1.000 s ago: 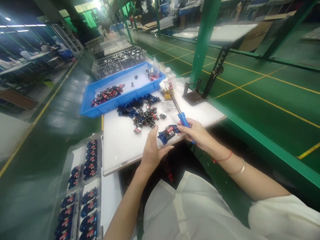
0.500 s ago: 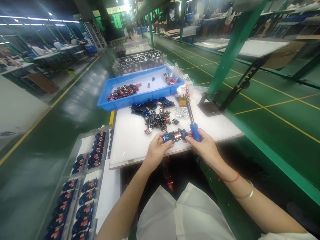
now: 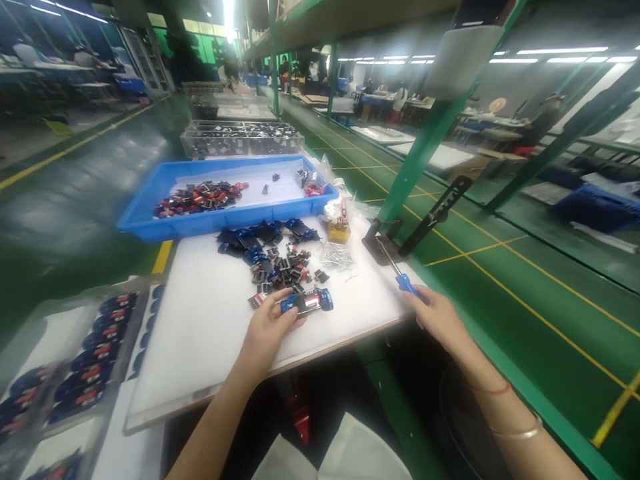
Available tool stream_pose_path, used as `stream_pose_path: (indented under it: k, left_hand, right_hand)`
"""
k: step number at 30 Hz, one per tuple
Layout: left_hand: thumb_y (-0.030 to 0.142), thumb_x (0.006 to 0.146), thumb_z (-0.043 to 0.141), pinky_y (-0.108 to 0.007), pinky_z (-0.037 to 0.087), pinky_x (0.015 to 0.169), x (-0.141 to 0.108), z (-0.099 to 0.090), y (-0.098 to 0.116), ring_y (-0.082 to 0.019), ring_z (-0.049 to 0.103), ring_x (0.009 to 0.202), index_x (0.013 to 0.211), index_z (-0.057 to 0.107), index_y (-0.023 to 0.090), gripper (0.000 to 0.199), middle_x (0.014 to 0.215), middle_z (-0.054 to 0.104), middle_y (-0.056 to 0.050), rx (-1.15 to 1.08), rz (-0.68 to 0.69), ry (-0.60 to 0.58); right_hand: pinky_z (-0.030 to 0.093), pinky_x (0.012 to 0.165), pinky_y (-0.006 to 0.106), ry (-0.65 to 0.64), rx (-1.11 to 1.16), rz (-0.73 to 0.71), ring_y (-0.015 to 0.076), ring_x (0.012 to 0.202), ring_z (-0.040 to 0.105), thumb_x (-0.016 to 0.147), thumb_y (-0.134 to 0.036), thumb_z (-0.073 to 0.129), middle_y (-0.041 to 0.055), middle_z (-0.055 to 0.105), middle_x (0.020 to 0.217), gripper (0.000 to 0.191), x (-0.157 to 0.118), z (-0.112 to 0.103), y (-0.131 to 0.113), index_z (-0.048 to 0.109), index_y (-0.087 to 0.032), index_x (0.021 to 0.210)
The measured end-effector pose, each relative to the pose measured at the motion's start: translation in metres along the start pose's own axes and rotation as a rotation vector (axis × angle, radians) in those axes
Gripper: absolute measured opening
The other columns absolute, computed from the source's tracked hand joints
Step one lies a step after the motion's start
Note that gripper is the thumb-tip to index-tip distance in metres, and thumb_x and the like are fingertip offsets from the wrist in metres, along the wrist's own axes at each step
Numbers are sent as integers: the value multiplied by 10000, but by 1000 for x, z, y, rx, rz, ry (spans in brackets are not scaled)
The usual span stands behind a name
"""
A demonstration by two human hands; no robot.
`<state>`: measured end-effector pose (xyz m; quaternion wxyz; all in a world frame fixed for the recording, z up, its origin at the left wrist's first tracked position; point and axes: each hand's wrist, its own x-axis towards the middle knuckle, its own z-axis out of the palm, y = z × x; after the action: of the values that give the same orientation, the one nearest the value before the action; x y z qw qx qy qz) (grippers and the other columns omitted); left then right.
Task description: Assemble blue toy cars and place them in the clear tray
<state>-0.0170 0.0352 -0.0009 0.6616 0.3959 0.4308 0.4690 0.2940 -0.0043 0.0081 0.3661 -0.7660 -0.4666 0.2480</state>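
Note:
My left hand [image 3: 270,328] grips a blue and black part with a red-and-white middle [image 3: 311,302] by its left end, just above the white tabletop [image 3: 205,347]. The part's right end is free. In my right hand [image 3: 437,312], closed round the blue handle, is a soldering iron [image 3: 406,283]. Its thin metal shaft points up and left, the tip end overlapping a black metal stand [image 3: 383,250]. Beyond my left hand lie a pile of small black and red pieces [image 3: 285,267], several dark blue shells [image 3: 265,231] and loose thin silver pins [image 3: 336,256].
A blue tray [image 3: 225,217] of red and black pieces stands at the back. Next to the pins is an amber block [image 3: 339,232]. Clear trays [image 3: 113,353] of blue parts sit lower left. A green post [image 3: 407,177] rises on the right.
My hands have moved apart. My right hand has carried the soldering iron away from the blue part to the stand on the right. My left hand still holds the part. The view has shifted.

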Motion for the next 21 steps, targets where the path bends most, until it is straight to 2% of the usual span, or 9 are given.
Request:
stream_pose_path:
  k: [2, 4, 6, 8, 13, 18, 21]
  left_hand:
    - [325, 807, 749, -432, 597, 975, 1, 2, 1, -245, 679, 1107, 1179, 633, 189, 413, 1104, 726, -79, 20, -32, -31]
    - [316, 820, 734, -419, 604, 956, -1, 5, 2, -240, 682, 1084, 1186, 639, 180, 402, 1106, 716, -80, 44, -76, -67]
    - [315, 815, 738, -409, 604, 946, -2, 7, 4, -238, 681, 1066, 1198, 633, 164, 424, 1090, 711, -87, 70, -121, -119]
    - [323, 795, 758, -410, 603, 937, -3, 7, 5, -244, 676, 1057, 1200, 624, 148, 461, 1070, 706, -95, 88, -158, -167]
    - [347, 789, 759, -450, 587, 937, -1, 4, 7, -249, 674, 1022, 1185, 616, 151, 465, 1047, 681, -92, 121, -195, -239]
    - [323, 814, 724, -472, 572, 954, 1, 2, 5, -219, 667, 967, 1184, 600, 162, 422, 970, 648, -54, 140, -201, -292]
    - [312, 815, 713, -475, 573, 957, 1, 2, 4, -207, 650, 959, 1210, 588, 167, 439, 942, 607, -33, 153, -209, -301]
  right_hand:
    - [435, 534, 325, 31, -190, -1, 243, 513, 586, 788, -533, 529, -3, 562, 491, 483, 8, -12, 3, 741, -148, 989]
    - [472, 620, 336, 85, -349, -16, 285, 692, 664, 794, -461, 513, 62, 690, 679, 426, 17, -15, 5, 761, -157, 958]
    - [488, 694, 343, 123, -470, -29, 313, 829, 683, 810, -402, 497, 105, 734, 842, 399, 28, -13, 9, 771, -160, 968]
    - [490, 745, 364, 137, -547, -45, 337, 892, 680, 835, -370, 477, 143, 739, 915, 404, 39, -8, 13, 768, -148, 1005]
    - [488, 736, 410, 194, -664, -159, 368, 885, 662, 884, -346, 438, 200, 716, 925, 417, 64, 2, 26, 744, -109, 1040]
    - [494, 684, 459, 274, -717, -177, 385, 878, 637, 921, -425, 451, 219, 685, 989, 448, 69, 6, 27, 715, -121, 1115]
    - [495, 746, 496, 349, -678, -388, 373, 881, 619, 922, -405, 459, 203, 686, 951, 400, 65, 11, 19, 718, -132, 1057]
